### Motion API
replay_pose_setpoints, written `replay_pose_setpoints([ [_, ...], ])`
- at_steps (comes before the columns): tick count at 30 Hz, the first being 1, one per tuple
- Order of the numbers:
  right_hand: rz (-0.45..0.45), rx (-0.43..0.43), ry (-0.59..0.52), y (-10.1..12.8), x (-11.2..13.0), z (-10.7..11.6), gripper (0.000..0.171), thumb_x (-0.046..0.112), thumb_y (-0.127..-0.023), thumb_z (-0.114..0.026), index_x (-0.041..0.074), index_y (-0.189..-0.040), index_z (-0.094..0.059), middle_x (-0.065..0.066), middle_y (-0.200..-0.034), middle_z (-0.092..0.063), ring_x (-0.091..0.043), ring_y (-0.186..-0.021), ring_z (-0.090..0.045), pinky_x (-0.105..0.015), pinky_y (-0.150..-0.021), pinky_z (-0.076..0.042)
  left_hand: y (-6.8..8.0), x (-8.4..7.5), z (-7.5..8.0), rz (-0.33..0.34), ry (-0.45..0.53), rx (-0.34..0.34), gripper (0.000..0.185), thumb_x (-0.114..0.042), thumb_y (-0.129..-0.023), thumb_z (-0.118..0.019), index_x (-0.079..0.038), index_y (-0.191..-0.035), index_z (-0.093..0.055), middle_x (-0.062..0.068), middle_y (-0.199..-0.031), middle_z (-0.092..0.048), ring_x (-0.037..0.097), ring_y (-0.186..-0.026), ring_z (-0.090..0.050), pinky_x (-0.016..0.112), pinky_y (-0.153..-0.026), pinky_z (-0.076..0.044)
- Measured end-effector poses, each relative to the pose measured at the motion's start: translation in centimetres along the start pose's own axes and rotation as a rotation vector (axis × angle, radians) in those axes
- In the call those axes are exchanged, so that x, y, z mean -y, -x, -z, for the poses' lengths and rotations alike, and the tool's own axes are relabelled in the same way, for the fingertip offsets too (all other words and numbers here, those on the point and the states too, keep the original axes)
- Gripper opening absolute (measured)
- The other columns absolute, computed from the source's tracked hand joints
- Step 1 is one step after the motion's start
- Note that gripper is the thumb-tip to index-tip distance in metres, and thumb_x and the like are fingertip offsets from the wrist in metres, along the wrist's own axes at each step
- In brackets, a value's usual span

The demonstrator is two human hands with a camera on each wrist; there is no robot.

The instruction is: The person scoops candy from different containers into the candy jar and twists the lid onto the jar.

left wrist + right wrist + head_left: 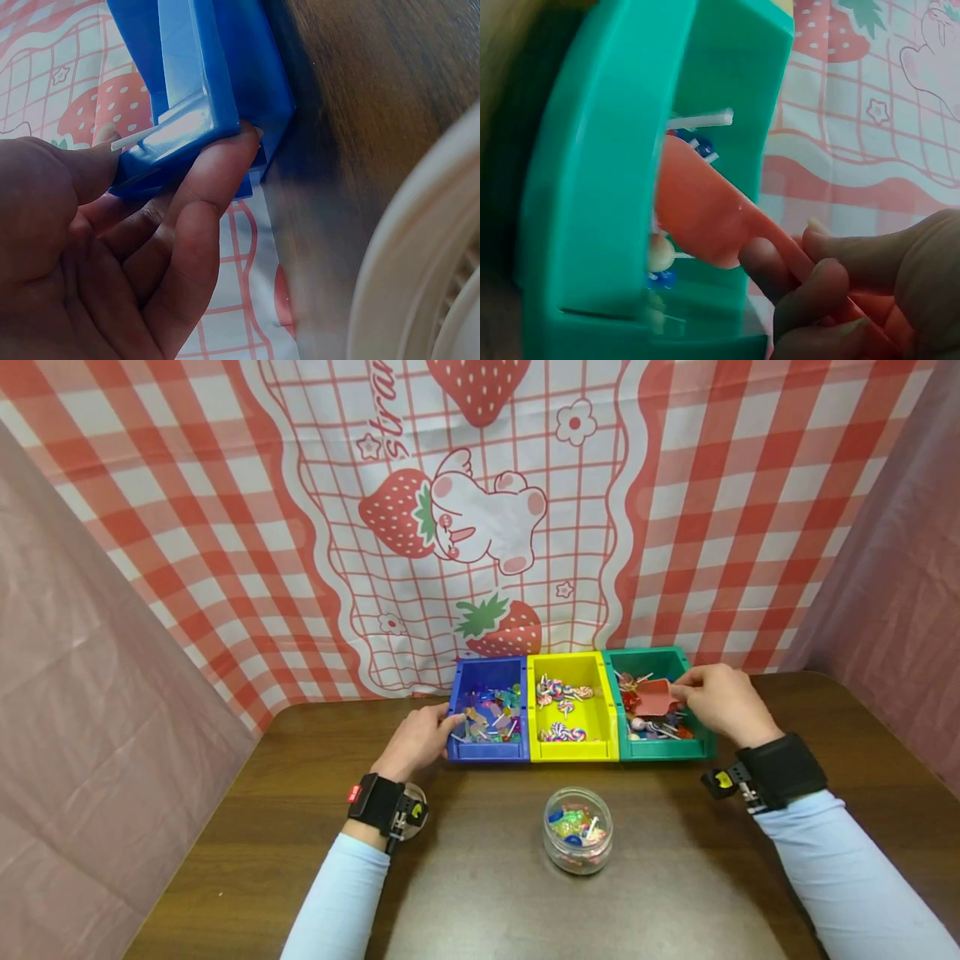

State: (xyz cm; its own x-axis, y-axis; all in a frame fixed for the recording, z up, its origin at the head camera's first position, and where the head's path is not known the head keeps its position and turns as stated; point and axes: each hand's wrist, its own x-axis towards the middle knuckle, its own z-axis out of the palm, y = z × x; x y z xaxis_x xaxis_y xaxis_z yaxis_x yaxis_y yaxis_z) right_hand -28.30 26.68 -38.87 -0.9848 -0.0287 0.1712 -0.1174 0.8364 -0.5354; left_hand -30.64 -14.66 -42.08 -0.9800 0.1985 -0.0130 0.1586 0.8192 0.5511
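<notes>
A person in pale blue sleeves works at a dark wooden table (300,860), where three small plastic bins stand side by side and touching against a red-and-white checked cloth (225,527) printed with strawberries. The left hand (416,741) holds the near left corner of the blue bin (487,752); the left wrist view shows the thumb on the inside of the wall and the fingers (217,187) curled round the outside of the corner. That bin holds a jumble of coloured sweets on white sticks. The right hand (722,700) reaches over the green bin (667,747) at the right end of the row and pinches the handle of a small red scoop (654,697) between thumb and curled fingertips (825,292). The scoop's blade sits inside the green bin, above a heap of lollipops (648,725) whose white sticks point several ways; whether the blade touches them cannot be told. Between the two bins stands the yellow bin (573,752), with swirled lollipops lying at its far end and its near end. A clear glass jar (577,829), open at the top and partly filled with coloured sweets, stands on the table just in front of the yellow bin, apart from both hands. Black straps circle both wrists
</notes>
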Motion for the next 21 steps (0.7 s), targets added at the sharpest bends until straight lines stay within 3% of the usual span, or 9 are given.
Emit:
replay_pose_setpoints([
  [8,0.023,-0.045,0.089,-0.3,0.1,-1.2,0.031,0.022,-0.098,-0.065,-0.007,-0.102,-0.073,-0.008,-0.069,-0.060,-0.025,-0.060,-0.049,-0.035,-0.051,-0.036,0.1,0.0,-0.1,0.003,-0.002,-0.004,0.037,-0.039,-0.105,-0.050,-0.015,-0.130,-0.063,0.005,-0.066,-0.065,0.023,-0.059,-0.065,0.033,-0.054,-0.041],
  [14,0.034,-0.054,0.152,-0.9,1.0,-1.4,0.029,0.020,-0.097,-0.067,-0.007,-0.103,-0.073,-0.009,-0.068,-0.062,-0.024,-0.052,-0.049,-0.034,-0.044,-0.037,0.1,0.1,-0.1,0.005,0.007,0.001,0.040,-0.039,-0.105,-0.050,-0.014,-0.135,-0.061,0.002,-0.063,-0.064,0.024,-0.060,-0.066,0.033,-0.056,-0.043],
  [21,0.224,-0.030,0.191,-2.8,1.4,-1.3,0.019,0.014,-0.096,-0.066,-0.003,-0.100,-0.075,-0.010,-0.076,-0.067,-0.023,-0.058,-0.051,-0.038,-0.055,-0.042,0.1,-0.2,0.0,0.024,0.009,0.004,0.042,-0.040,-0.105,-0.049,-0.014,-0.137,-0.060,0.003,-0.066,-0.064,0.021,-0.058,-0.063,0.032,-0.054,-0.042],
])
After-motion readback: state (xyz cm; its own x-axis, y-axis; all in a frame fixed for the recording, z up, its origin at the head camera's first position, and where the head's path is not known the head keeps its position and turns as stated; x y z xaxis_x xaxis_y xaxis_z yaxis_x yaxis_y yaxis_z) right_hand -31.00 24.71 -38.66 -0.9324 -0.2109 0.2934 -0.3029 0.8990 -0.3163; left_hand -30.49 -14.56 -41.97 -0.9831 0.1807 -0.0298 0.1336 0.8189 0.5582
